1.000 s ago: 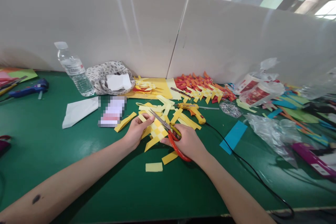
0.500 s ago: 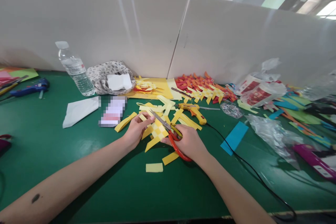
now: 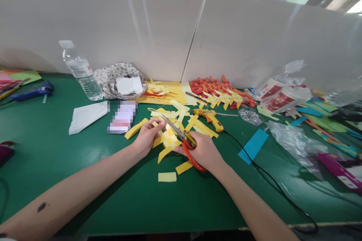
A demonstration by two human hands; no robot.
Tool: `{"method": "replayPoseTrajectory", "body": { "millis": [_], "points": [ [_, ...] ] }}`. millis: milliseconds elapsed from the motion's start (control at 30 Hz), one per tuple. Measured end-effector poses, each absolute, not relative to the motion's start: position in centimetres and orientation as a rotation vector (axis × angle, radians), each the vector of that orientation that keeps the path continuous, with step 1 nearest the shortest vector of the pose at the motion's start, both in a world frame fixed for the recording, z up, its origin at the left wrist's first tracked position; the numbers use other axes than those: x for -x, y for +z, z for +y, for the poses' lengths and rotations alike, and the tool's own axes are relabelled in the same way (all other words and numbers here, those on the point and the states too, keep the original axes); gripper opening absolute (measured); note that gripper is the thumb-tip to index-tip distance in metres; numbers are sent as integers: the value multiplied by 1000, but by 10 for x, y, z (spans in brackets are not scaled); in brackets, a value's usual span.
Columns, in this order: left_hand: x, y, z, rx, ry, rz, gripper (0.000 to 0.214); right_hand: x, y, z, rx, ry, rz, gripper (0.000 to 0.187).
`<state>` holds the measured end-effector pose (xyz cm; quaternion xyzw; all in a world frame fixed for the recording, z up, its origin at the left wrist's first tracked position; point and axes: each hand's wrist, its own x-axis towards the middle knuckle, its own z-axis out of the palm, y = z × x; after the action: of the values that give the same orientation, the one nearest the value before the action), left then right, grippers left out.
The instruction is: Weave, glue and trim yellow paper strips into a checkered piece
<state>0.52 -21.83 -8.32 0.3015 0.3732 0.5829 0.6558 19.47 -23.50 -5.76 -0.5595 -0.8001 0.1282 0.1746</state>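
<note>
My left hand (image 3: 147, 137) pinches a woven yellow paper piece (image 3: 169, 140) at its left edge, just above the green table (image 3: 85, 180). My right hand (image 3: 204, 152) is closed round the red handles of a pair of scissors (image 3: 183, 143). The blades point up and left, lying across the woven piece. Loose yellow strips (image 3: 183, 115) lie behind the hands. A small pale yellow offcut (image 3: 167, 176) and a darker yellow strip (image 3: 183, 167) rest on the table just in front of them.
A yellow glue gun (image 3: 210, 118) lies behind my right hand, its black cord (image 3: 271, 186) running to the front right edge. Water bottle (image 3: 80, 71), patterned pouch (image 3: 120, 81) and white paper (image 3: 86, 116) stand left. Orange woven pieces (image 3: 220, 90), blue strip (image 3: 253, 146) and plastic bags (image 3: 294, 143) fill the right.
Both hands have kept their hold on the woven piece and the scissors. The view has shifted slightly; the hands and paper sit a little farther from me than before.
</note>
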Motion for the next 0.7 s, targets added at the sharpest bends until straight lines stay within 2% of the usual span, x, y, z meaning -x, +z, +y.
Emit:
{"method": "replayPoseTrajectory", "body": {
  "millis": [700],
  "points": [
    [-3,-89,-218,-728,1267,764,24,-194,-54,-237,1565,387,-2263,44]
  ]
}}
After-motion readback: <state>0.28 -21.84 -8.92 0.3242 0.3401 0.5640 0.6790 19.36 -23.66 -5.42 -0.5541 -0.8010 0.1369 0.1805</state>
